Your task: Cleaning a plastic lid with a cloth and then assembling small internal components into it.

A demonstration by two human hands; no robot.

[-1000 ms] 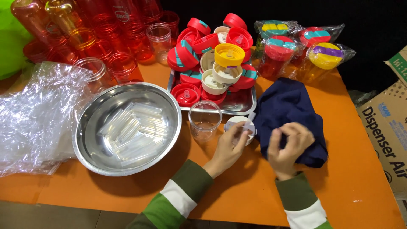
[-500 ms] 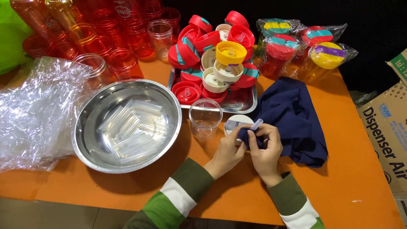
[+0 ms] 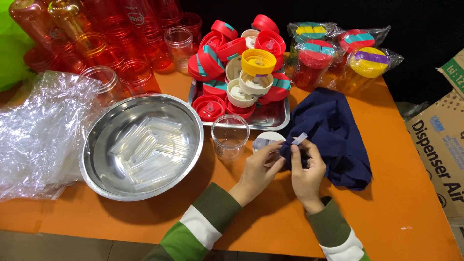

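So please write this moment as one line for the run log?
left hand: holds white lid | right hand: pinches clear straw piece with blue cloth | clear cup: upright beside steel bowl

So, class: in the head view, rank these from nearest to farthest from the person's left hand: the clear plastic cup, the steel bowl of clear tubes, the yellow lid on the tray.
1. Clear plastic cup, just left of the left hand.
2. Yellow lid, up on the tray pile.
3. Steel bowl of clear tubes, far left.

One steel bowl [image 3: 96,164] at nine o'clock, one clear cup [image 3: 230,137] at centre, one lid-filled tray [image 3: 278,118], one navy cloth [image 3: 338,135], three wrapped bottles [image 3: 338,53] at one o'clock.
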